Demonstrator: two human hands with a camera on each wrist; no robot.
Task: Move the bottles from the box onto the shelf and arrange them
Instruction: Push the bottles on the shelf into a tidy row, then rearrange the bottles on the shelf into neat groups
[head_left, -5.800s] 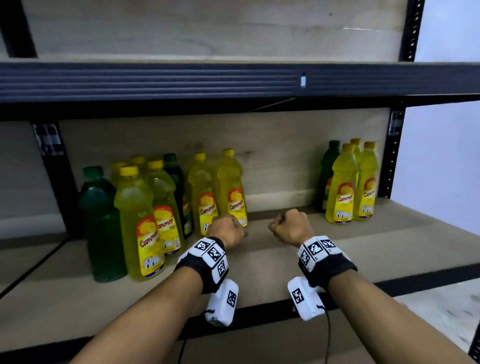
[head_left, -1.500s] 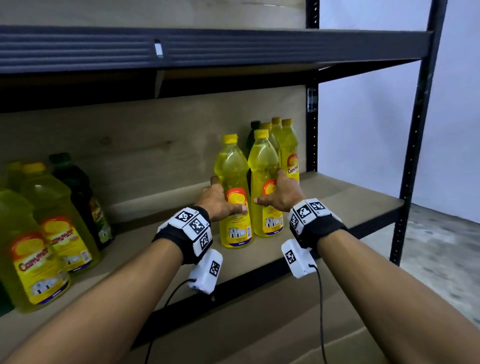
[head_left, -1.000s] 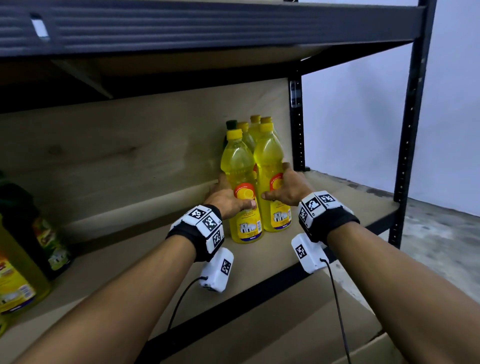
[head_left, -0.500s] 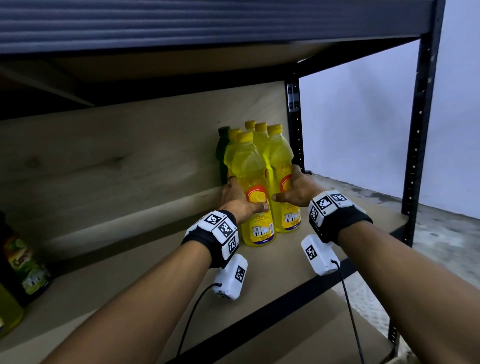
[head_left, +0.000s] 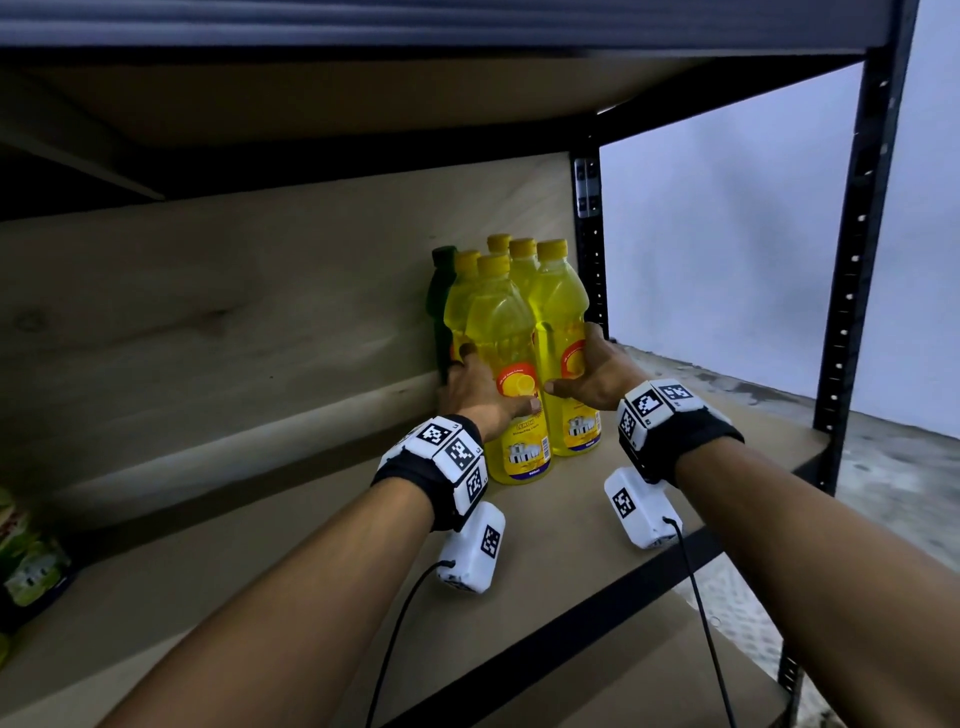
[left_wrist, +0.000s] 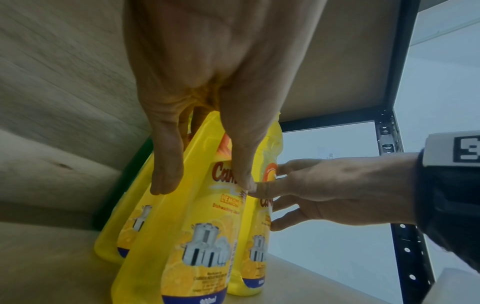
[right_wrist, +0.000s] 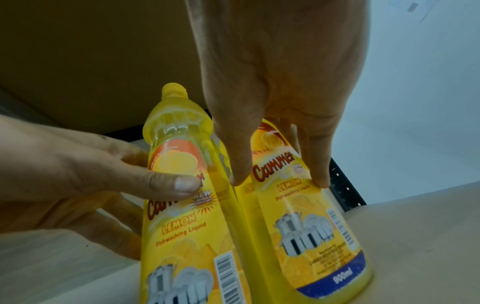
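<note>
Head view, five yellow bottles (head_left: 501, 364) (one green (head_left: 439, 301)), two gripped.

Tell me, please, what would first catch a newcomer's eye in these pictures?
The cluster of yellow bottles at the right end of the shelf, with one green bottle behind them by the back panel. The left hand grips the front left bottle and the right hand grips the front right bottle, both standing side by side. Marker-covered wristbands stand out on both wrists.
</note>
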